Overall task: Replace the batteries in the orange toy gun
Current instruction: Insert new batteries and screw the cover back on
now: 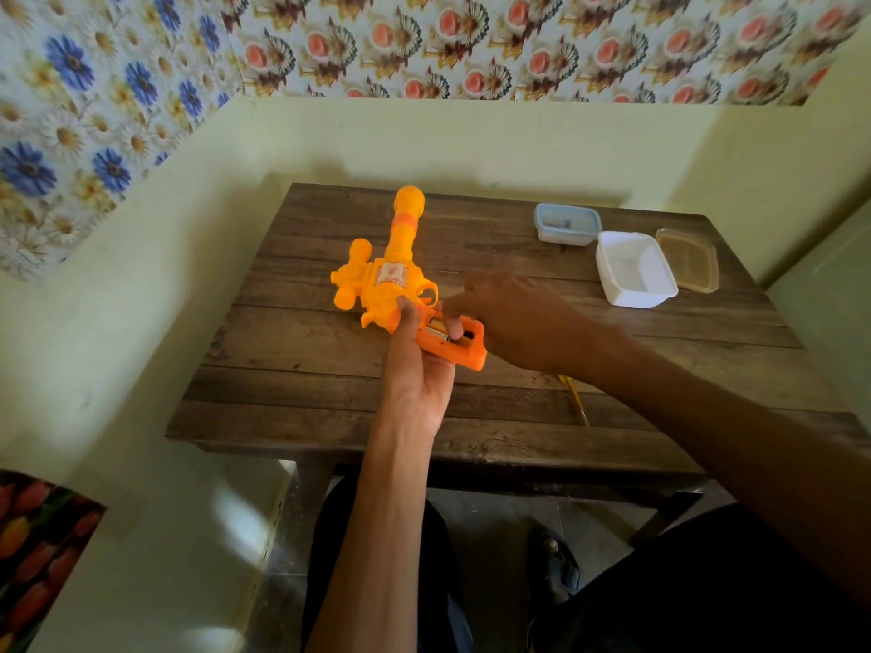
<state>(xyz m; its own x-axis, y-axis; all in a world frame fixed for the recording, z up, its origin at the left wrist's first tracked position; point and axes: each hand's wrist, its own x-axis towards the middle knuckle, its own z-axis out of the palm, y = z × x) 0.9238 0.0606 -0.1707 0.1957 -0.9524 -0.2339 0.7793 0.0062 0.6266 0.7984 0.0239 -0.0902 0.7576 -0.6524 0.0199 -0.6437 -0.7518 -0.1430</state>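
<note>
The gun (391, 271) lies left of the middle of the surface (306, 393), barrel pointing at the far edge and ending just short of it. Its grip juts toward the near right, lifted off the wood. Bare planks run to the left edge and along the whole near edge. At the far right a box (567, 223) with a bluish lid, a white tub (634, 271) and a clear lid (688, 259) crowd together, the tub touching the clear lid and the clear lid near the right edge. They stand well apart from the gun, with open wood between.

The left hand (417, 365) grips the gun's grip from beneath, thumb laid along its left side. The compartment (466, 334) in the grip is open and a battery (436, 333) shows inside. The right hand (509, 313) reaches in from the right, fingers bent down into the opening with one fingertip at the battery. Whether it pinches the battery cannot be told. A thin yellow tool (575, 398) lies near the front right, partly hidden under the right forearm.

The surface is dark, worn planking. Pale yellow walls (424, 139) close it in on the left, back and right, with flowered wallpaper (471, 40) above. Below the near edge are the person's dark-clad legs, a foot (554, 567) and a grey floor (495, 534).
</note>
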